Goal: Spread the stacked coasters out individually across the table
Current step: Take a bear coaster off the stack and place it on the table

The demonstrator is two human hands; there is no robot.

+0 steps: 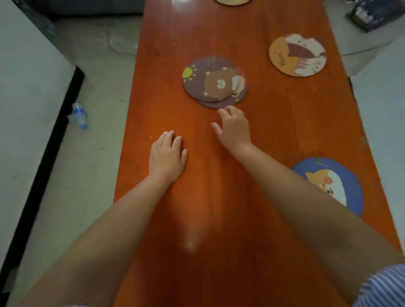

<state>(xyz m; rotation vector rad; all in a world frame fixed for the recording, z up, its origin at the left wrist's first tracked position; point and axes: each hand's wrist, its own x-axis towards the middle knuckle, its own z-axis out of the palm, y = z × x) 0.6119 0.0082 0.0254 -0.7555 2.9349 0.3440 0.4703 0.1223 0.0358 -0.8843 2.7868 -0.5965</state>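
Observation:
A small stack of round coasters lies mid-table: the top one (pixel 207 77) is purple with a brown bear and a yellow sun, and a second coaster (pixel 237 96) pokes out from under it at the lower right. My right hand (pixel 233 128) hovers just below the stack, fingers apart, fingertips almost at the lower coaster's edge, holding nothing. Flat on the wood to the lower left rests my left hand (pixel 167 156), palm down and empty. Single coasters lie apart: an orange-and-white one (pixel 297 54) at the upper right, a blue one (pixel 335 181) partly behind my right forearm.
The long orange-brown wooden table (pixel 197 219) runs away from me. Another coaster's edge (pixel 231 1) shows at the far end. A plastic bottle (pixel 79 116) lies on the floor to the left. Grey surfaces flank both long sides of the table.

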